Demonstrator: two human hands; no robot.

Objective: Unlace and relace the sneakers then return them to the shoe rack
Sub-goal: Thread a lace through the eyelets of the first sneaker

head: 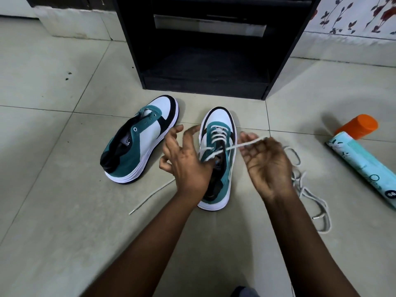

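Two teal, white and black sneakers stand on the tiled floor. The left sneaker (139, 138) has bare eyelets and no lace. The right sneaker (218, 151) is partly laced with a white lace (217, 133). My left hand (186, 159) rests on the right sneaker's collar, its thumb side on the lace near the upper eyelets and its fingers spread. My right hand (265, 161) pinches the lace's right strand, drawn taut from an eyelet. A loose lace (308, 189) lies coiled on the floor behind my right hand. Another lace end (150, 195) trails on the floor left of my left arm.
A black shoe rack (205, 50) with an open lower shelf stands just beyond the sneakers. A pale blue spray can with an orange cap (362, 151) lies on the floor at the right. A floral-patterned surface (353, 16) fills the top right corner.
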